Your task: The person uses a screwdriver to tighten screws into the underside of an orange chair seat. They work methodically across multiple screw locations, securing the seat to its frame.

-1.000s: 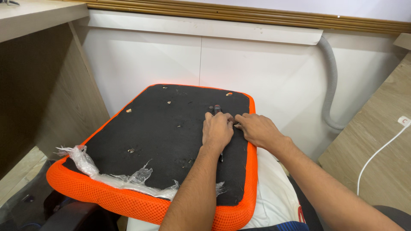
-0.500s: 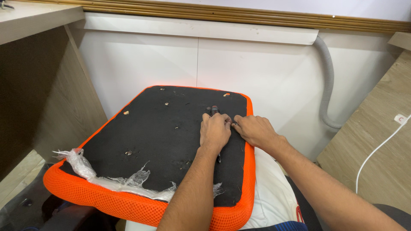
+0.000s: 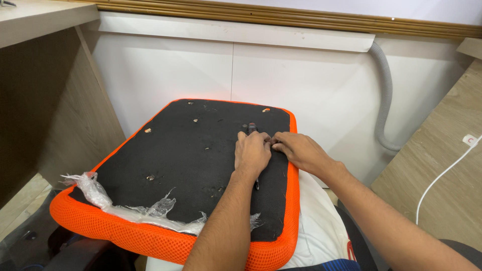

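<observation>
Left hand point(image 3: 252, 154) closed over slim dark tool point(image 3: 251, 128), tip poking past fingers, long axis pointing away toward wall. Right hand point(image 3: 297, 149) fingertips pinched beside it. Both on upturned orange-mesh seat cushion's black fabric underside point(image 3: 191, 160).

Seat cushion point(image 3: 175, 165), underside up, lies across the person's lap, before the wall panel point(image 3: 281, 75). Both hands, left hand point(image 3: 252, 153) and right hand point(image 3: 297, 150), rest side by side on its far right part. Torn plastic wrap point(image 3: 135, 208) lies along its near edge; a corrugated hose point(image 3: 384, 95) hangs at right.
</observation>
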